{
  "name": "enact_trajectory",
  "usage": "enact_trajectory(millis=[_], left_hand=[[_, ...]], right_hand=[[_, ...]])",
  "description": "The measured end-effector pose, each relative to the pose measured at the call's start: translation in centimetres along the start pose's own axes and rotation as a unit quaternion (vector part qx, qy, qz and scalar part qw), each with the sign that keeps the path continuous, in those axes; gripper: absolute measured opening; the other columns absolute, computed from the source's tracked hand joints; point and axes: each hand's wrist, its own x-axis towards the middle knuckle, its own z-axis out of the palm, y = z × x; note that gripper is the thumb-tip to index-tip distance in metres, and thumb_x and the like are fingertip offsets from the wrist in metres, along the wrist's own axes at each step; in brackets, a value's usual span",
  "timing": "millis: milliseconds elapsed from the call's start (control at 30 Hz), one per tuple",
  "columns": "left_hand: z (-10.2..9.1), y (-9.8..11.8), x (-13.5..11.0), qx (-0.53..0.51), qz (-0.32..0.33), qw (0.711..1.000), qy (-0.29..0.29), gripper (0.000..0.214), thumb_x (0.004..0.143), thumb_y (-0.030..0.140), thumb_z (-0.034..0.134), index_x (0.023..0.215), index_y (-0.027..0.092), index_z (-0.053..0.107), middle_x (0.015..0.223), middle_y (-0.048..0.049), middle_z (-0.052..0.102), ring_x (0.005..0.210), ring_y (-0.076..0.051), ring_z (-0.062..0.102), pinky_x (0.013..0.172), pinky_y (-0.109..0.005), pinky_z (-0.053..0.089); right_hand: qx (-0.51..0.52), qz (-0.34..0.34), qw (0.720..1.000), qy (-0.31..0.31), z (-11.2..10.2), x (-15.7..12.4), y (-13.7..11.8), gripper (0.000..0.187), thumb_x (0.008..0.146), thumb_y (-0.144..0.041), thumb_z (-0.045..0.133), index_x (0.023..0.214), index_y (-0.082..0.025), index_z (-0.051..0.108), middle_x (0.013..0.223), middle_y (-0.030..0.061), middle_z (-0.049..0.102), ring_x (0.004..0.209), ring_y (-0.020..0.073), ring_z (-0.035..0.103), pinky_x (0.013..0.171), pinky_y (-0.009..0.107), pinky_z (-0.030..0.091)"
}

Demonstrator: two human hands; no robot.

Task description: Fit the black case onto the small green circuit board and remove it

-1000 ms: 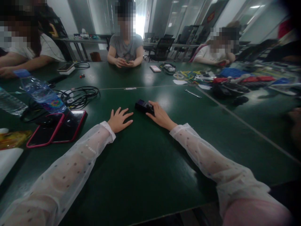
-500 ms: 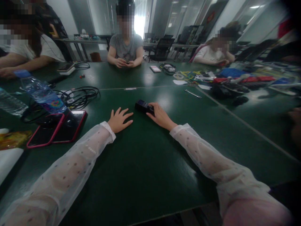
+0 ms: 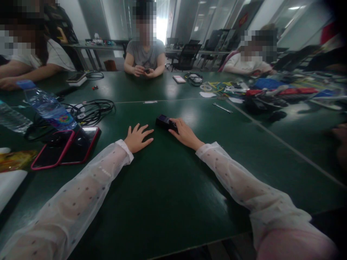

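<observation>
My left hand [image 3: 137, 139] lies flat on the green table [image 3: 162, 187], fingers spread, holding nothing. To its right, a small black handheld device with a screen [image 3: 162, 122] rests on the tabletop. My right hand [image 3: 185, 133] grips the near end of this device, thumb on the near side and fingers over the top and far side. That end is partly hidden under the fingers. A short gap separates my left fingertips from the device.
On the left are two phones in red-pink cases [image 3: 81, 146], a tilted water bottle [image 3: 50, 108] and coiled black cables [image 3: 100, 108]. A wrench [image 3: 222, 108] lies beyond my right hand. Cables and bags [image 3: 282, 90] pile up at right. Several people sit around the table.
Both my hands and the black device stay in place. Across the table, the person in grey has shifted their hands slightly, and the person at right has lowered a hand.
</observation>
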Motion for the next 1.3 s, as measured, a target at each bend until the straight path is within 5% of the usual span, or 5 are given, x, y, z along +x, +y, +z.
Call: enact_trajectory(millis=[400, 567, 800, 1300], left_hand=[[0.1, 0.0, 0.0, -0.002, 0.005, 1.000, 0.006, 0.059, 0.097, 0.063, 0.031, 0.149, 0.036, 0.037, 0.159, -0.0045, 0.029, 0.145, -0.042, 0.019, 0.109, -0.073, 0.016], [0.2, 0.0, 0.0, 0.002, 0.007, 1.000, 0.012, 0.058, 0.098, 0.063, 0.030, 0.149, 0.036, 0.037, 0.159, -0.0036, 0.029, 0.145, -0.042, 0.019, 0.109, -0.073, 0.016], [0.0, -0.1, -0.1, -0.001, 0.008, 1.000, 0.003, 0.059, 0.098, 0.063, 0.030, 0.149, 0.036, 0.036, 0.160, -0.0037, 0.029, 0.146, -0.042, 0.018, 0.110, -0.073, 0.016], [-0.1, 0.0, -0.1, -0.008, 0.004, 1.000, 0.000, 0.059, 0.097, 0.064, 0.029, 0.149, 0.037, 0.036, 0.160, -0.0020, 0.028, 0.146, -0.040, 0.017, 0.111, -0.071, 0.015]], right_hand=[[0.017, 0.001, 1.000, 0.018, 0.0, -0.2, 0.0, 0.049, 0.096, -0.036, 0.046, 0.142, -0.022, 0.037, 0.122, 0.0144, 0.051, 0.107, 0.0291, 0.057, 0.089, 0.049, 0.054], [0.047, 0.001, 0.991, 0.126, 0.0, -0.2, 0.4, 0.051, 0.097, -0.037, 0.046, 0.144, -0.026, 0.033, 0.127, 0.0129, 0.047, 0.115, 0.0276, 0.052, 0.099, 0.051, 0.049], [0.036, 0.084, 0.956, 0.278, 0.1, 0.2, 2.1, 0.047, 0.096, -0.042, 0.045, 0.139, -0.022, 0.038, 0.124, 0.0129, 0.048, 0.117, 0.0279, 0.049, 0.103, 0.055, 0.043], [0.040, 0.192, 0.939, 0.282, 1.0, -0.1, 4.6, 0.046, 0.095, -0.044, 0.040, 0.136, -0.021, 0.038, 0.127, 0.0166, 0.047, 0.121, 0.0311, 0.047, 0.103, 0.057, 0.041]])
